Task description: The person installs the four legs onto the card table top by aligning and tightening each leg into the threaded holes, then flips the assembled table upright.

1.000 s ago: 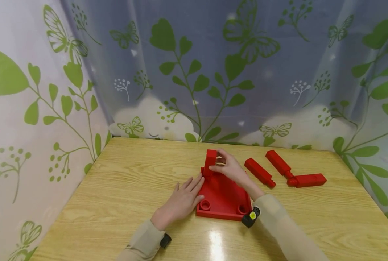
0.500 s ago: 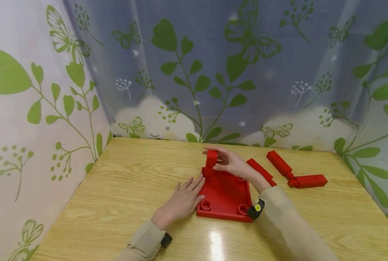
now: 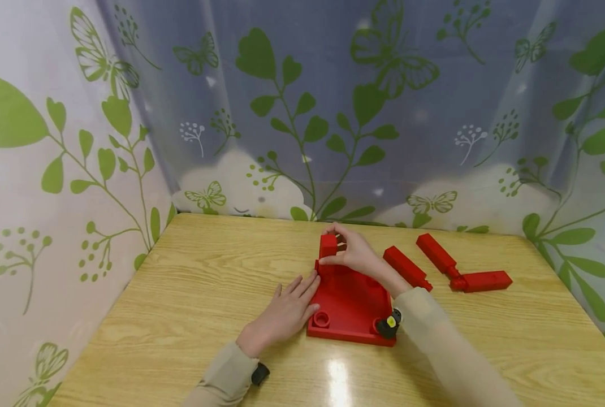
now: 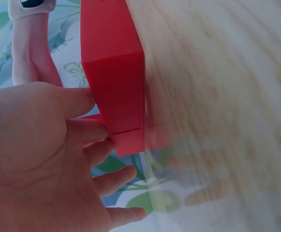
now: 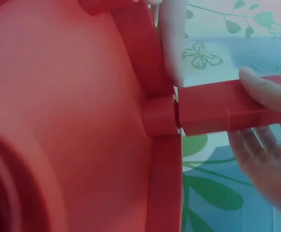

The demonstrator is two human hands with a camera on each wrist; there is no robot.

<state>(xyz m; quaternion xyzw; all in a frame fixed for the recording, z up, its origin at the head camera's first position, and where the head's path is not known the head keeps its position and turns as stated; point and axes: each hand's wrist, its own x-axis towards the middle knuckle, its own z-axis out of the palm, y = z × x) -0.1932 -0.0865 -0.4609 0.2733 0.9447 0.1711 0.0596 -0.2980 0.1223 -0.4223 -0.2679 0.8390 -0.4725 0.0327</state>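
My right hand (image 3: 355,252) grips a square red table leg (image 3: 328,246) between thumb and fingers. The leg stands upright over the far left corner socket of a red tray-like tabletop (image 3: 350,305), lying with its rim up. In the right wrist view a narrow dark gap shows between the leg (image 5: 205,108) and the round socket (image 5: 160,116). My left hand (image 3: 284,311) lies along the tabletop's left side with fingers straight. In the left wrist view its thumb and index finger touch the red side wall (image 4: 118,96). The far right socket is mostly hidden by my right hand.
Right of the tabletop lie three more red legs: one near my right forearm (image 3: 406,267), a slanted leg (image 3: 436,254) behind it and a sideways leg (image 3: 485,281). Their narrower ends show threads. A patterned curtain (image 3: 292,113) hangs behind the wooden table (image 3: 206,271).
My right hand loosened and reached its fingers past the leg, then closed round it again. The leg's visible faces have turned slightly. My left hand has stayed in place.
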